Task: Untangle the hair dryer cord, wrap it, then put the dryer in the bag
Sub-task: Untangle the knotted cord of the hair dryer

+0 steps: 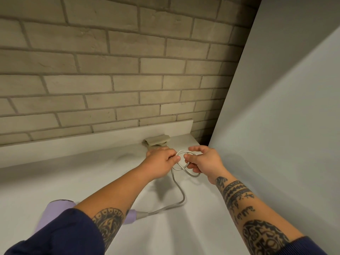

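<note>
A lilac hair dryer (pixel 55 214) lies on the white counter (pixel 193 227) at the lower left, partly hidden by my left forearm. Its grey-white cord (pixel 181 196) runs from the dryer's handle up to a knotted loop between my hands. My left hand (pixel 161 162) pinches the cord at the left side of the loop. My right hand (pixel 202 161) grips the loop's right side with curled fingers. A beige bag (pixel 157 140) lies folded against the back ledge, just beyond my left hand.
A pale brick wall (pixel 119 70) rises behind the counter, above a low white ledge (pixel 92 142). A tall grey-white panel (pixel 285 126) closes off the right side.
</note>
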`<state>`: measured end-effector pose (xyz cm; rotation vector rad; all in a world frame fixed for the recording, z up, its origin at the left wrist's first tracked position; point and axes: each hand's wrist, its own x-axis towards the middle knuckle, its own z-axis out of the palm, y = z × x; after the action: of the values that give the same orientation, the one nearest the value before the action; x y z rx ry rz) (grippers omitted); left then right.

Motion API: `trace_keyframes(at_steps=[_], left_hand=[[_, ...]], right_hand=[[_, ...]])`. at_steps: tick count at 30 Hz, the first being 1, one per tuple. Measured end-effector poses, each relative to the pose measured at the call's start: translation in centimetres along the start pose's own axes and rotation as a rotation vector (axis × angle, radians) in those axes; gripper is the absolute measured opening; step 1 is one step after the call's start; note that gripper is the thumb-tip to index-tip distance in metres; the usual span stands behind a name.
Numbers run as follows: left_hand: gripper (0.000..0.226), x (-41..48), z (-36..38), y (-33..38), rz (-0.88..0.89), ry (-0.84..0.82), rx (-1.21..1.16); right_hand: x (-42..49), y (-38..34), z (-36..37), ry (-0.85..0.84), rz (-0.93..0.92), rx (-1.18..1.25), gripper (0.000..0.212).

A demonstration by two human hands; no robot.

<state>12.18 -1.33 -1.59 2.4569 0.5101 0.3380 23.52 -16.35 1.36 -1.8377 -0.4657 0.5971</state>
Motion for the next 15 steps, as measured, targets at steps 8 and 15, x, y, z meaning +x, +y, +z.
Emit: trace_keyframes(at_steps=[8,15], left_hand=[[0.017,-0.8,0.1,0.1,-0.104,0.026,-0.342],[0.021,-0.9,-0.4,-1.0,-0.159,0.114,-0.591]], right_hand=[[-0.5,0.0,0.0,0.062,-0.107,-0.269,0.028],[0.6,0.8,-1.6,0.113,-0.006,-0.028,0.026]])
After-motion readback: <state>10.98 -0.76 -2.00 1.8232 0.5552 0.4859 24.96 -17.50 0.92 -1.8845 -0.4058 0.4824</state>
